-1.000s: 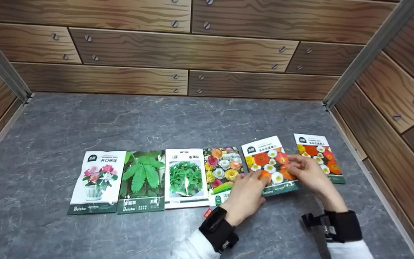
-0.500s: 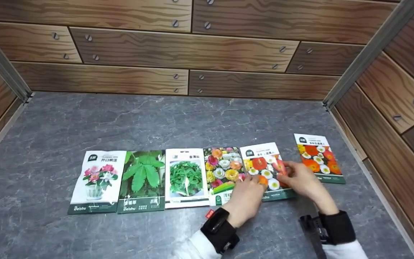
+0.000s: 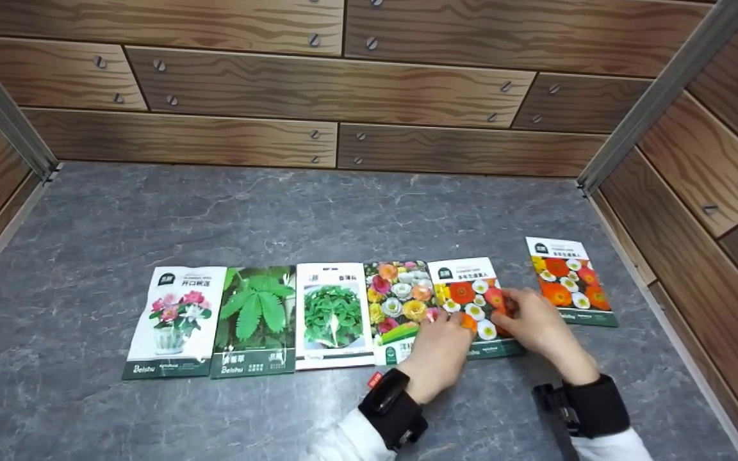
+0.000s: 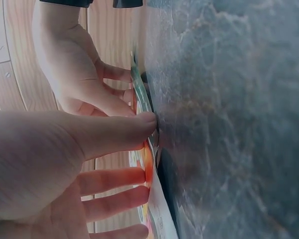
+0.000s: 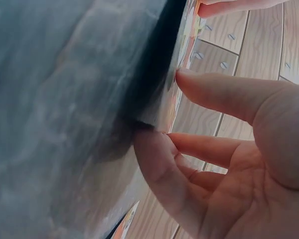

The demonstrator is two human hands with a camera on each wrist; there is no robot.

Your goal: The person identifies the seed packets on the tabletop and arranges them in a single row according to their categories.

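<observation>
In the head view, a poppy seed packet [image 3: 465, 291] with orange, red and white flowers lies fifth in a row on the grey marbled surface. My left hand [image 3: 441, 352] rests over its lower left and the neighbouring seed packet of mixed blooms [image 3: 401, 299]. In the left wrist view its fingers [image 4: 114, 201] are straight against the packets' face, and the thumb touches the lower edge. My right hand [image 3: 542, 326] pinches the poppy packet's right edge, its thumb [image 5: 219, 92] and curled fingers at that edge in the right wrist view. Both hands hide parts of the packet.
Leftward in the row lie a white herb packet [image 3: 334, 317], a green leaf packet [image 3: 255, 314] and a potted-flower packet [image 3: 175, 323]. A second poppy packet [image 3: 573, 282] lies apart at the right. Wood-patterned walls [image 3: 279, 83] enclose the back and sides.
The poppy packet was tilted and overlapped further right; it has straightened and shifted slightly left and down against the row. My right hand moved left with it; my left hand stayed nearly in place.
</observation>
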